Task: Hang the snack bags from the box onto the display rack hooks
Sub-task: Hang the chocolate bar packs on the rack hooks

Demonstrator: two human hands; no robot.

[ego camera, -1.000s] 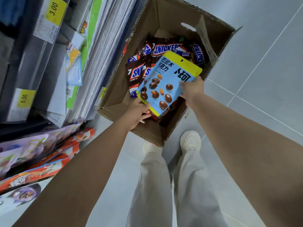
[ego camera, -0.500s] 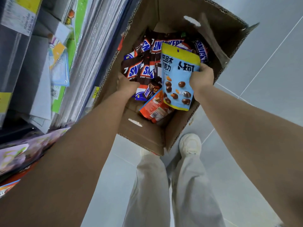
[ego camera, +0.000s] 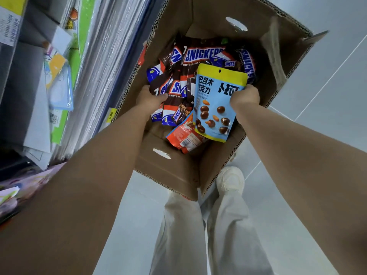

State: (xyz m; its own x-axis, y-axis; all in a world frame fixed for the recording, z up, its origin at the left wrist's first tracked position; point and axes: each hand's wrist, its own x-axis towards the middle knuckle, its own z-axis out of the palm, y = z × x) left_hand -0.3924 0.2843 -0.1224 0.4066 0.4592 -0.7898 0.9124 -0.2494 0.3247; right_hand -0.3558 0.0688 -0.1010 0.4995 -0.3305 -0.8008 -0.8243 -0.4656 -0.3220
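Note:
An open cardboard box (ego camera: 172,171) stands on the floor, holding several brown Snickers bags (ego camera: 200,55) and an orange snack bag (ego camera: 183,138). My right hand (ego camera: 245,96) grips the right edge of a light blue bag with a yellow top (ego camera: 215,100), held over the box's right side. My left hand (ego camera: 150,97) reaches into the box's left side, its fingers curled onto a Snickers bag (ego camera: 174,90) there. Whether the fingers close round it is hidden.
Shelving with stacked packaged goods (ego camera: 65,80) and yellow price tags (ego camera: 111,115) rises at the left, close to the box. Colourful bags (ego camera: 17,191) lie at lower left. My legs and white shoe (ego camera: 231,180) stand just behind the box on the grey tiled floor (ego camera: 317,108).
My left hand let go of the blue bag's lower corner and reached into the box onto the Snickers bags. My right hand turned the blue bag upright and kept it.

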